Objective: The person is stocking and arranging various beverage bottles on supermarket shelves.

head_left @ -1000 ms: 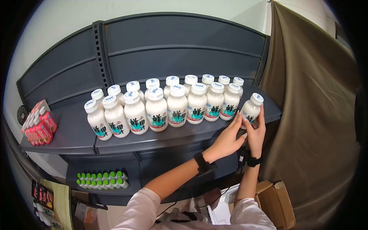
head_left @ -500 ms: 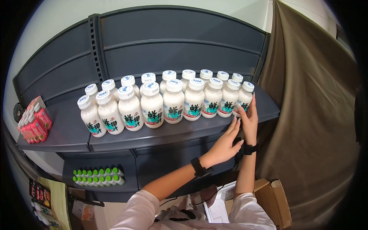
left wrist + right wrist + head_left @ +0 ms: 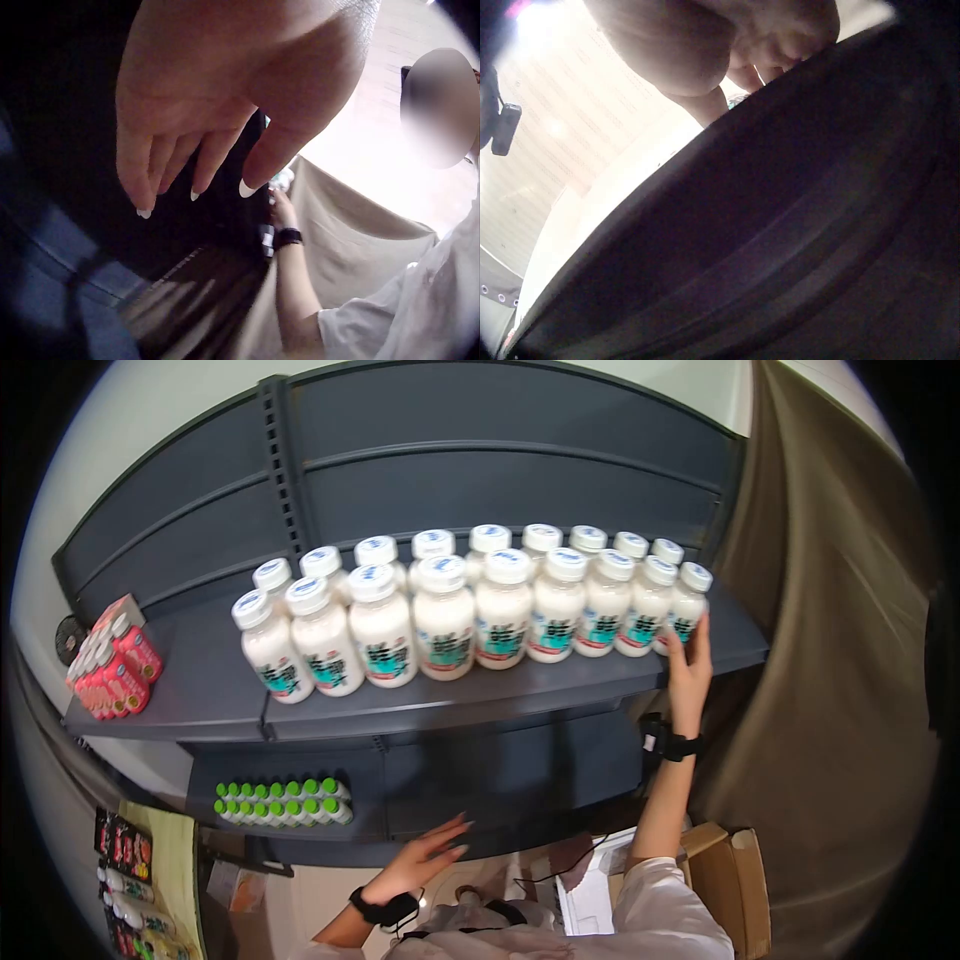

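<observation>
Two rows of white coconut juice bottles (image 3: 445,620) with white caps stand upright on the dark grey shelf (image 3: 205,685). My right hand (image 3: 689,675) reaches up to the rightmost front bottle (image 3: 689,603), thumb and fingers on either side of its lower part. That bottle stands in line with the front row. Beneath the shelf's front edge, my left hand (image 3: 415,862) hangs with fingers loosely spread and holds nothing. The left wrist view shows the same hand (image 3: 225,97) from the palm side. In the right wrist view, the shelf underside hides most of the bottle.
Pink bottles (image 3: 115,678) stand at the shelf's left end. On the lower shelf are green-capped bottles (image 3: 285,805) in two rows. A brown curtain (image 3: 840,680) hangs at the right, above a cardboard box (image 3: 725,890). Dark packs (image 3: 125,847) lie at lower left.
The rightmost bottle moved from the shelf's front edge back into the front row, the right hand staying with it. My left hand has dropped down and left, away from the bottles.
</observation>
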A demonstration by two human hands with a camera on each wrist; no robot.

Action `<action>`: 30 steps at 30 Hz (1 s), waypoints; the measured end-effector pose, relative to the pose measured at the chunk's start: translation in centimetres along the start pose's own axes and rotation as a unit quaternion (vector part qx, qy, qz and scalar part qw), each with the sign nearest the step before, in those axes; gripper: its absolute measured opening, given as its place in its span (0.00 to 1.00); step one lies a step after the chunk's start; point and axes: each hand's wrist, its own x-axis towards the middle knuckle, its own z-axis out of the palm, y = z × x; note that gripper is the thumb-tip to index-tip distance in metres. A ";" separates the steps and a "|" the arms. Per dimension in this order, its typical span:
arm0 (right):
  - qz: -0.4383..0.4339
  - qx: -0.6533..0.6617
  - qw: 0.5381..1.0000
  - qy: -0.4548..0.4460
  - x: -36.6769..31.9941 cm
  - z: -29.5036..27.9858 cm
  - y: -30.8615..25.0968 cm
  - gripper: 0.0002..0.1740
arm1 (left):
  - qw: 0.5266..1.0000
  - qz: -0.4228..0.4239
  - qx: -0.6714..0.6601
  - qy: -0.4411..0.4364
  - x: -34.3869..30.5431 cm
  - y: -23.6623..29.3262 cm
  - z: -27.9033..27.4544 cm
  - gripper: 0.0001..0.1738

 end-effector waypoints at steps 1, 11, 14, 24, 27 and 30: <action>-0.011 -0.025 1.000 0.001 0.0 -0.1 0.6 0.36 | 0.997 -0.052 -0.031 0.045 -2.6 -0.7 -0.8 0.26; -0.149 -0.082 0.981 0.091 -10.1 4.9 -7.8 0.26 | 0.919 -0.127 -0.064 0.369 -17.4 0.5 0.3 0.17; -0.094 0.242 0.949 -0.180 -13.7 5.4 -9.0 0.20 | 0.927 -0.169 -0.005 0.335 -20.0 2.6 1.1 0.14; -0.079 0.735 0.405 -0.538 -21.2 20.3 -20.8 0.15 | 0.833 -0.198 0.019 0.517 -31.8 4.0 2.9 0.12; -0.073 0.764 0.373 -0.521 -22.1 22.1 -22.2 0.15 | 0.793 -0.201 -0.014 0.575 -35.2 4.1 3.2 0.12; -0.068 0.784 0.353 -0.505 -23.1 23.1 -23.1 0.16 | 0.762 -0.204 0.010 0.614 -39.0 4.6 3.0 0.12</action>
